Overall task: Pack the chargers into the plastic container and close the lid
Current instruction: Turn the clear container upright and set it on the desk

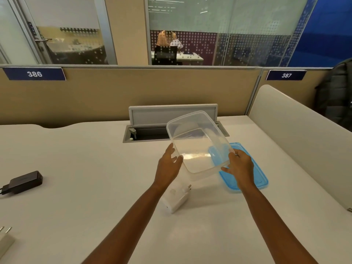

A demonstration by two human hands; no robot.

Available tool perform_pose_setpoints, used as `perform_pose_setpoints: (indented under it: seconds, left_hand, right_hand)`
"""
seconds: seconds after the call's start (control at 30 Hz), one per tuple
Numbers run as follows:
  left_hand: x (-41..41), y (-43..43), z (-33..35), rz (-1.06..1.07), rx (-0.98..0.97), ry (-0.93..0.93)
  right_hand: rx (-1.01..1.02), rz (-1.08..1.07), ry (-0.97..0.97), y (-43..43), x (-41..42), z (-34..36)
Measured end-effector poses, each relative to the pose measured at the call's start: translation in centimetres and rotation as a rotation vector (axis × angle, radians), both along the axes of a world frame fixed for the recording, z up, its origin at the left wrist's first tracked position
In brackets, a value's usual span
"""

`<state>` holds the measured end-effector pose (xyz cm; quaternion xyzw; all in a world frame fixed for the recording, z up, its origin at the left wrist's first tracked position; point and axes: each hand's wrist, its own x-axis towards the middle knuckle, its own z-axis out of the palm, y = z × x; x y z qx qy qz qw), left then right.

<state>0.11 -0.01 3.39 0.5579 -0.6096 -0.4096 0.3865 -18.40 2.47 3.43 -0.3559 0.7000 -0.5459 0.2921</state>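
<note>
Chargers lie scattered on the white desk (95, 168), none of them inside the container: at the far left bottom edge a pale plug adapter (5, 241) shows only its corner and 2 pins, and above it, near the left edge, a black charger (25, 181) rests flat with its plug end pointing left. Behind, on the tan partition, a blue tag reads 386 (34, 74). Toward the middle, a white charger (176, 200) sits on the desk with its pins pointing up and right, partly hidden under the left forearm. The left hand (168, 166) is spread, fingers loosely extended beside the near-left corner of the clear plastic container (198, 145); whether it touches the wall cannot be told. That container is lifted off the desk and tilted, its open mouth facing the person, empty, in front of the grey cable hatch (148, 128). The right hand (241, 165) grips the container's near-right corner, thumb on the rim and fingers curled underneath. Beneath and just right of it, the blue lid (255, 176) lies flat on the desk. Farther right, a second tag reads 387 (286, 75).
</note>
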Motion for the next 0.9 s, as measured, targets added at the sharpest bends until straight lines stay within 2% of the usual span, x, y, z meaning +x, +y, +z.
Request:
perform_pose_setpoints:
  seconds: [0.2,0.33,0.47,0.63,0.77,0.9]
  left_hand:
    - [3.7,-0.6,1.7,0.101,-0.184,-0.166]
    - [6.8,-0.5,2.3,0.185,-0.215,-0.313]
    - [10.2,0.2,2.7,0.282,-0.272,-0.333]
    - [14.1,1.8,2.7,0.37,-0.29,-0.341]
    - [17.7,3.1,2.2,0.461,-0.259,-0.35]
    - [21.1,4.4,1.8,0.508,-0.213,-0.37]
  right_hand:
    - [-0.035,0.113,0.145,1.4,0.8,2.3]
    - [-0.029,0.198,0.201,2.4,2.0,3.3]
    - [-0.033,0.253,0.292,3.0,3.4,4.0]
    - [-0.042,0.266,0.177,2.9,6.6,4.6]
    - [0.057,0.337,0.067,3.3,10.5,4.5]
    - [0.166,0.408,0.106,4.1,15.2,3.7]
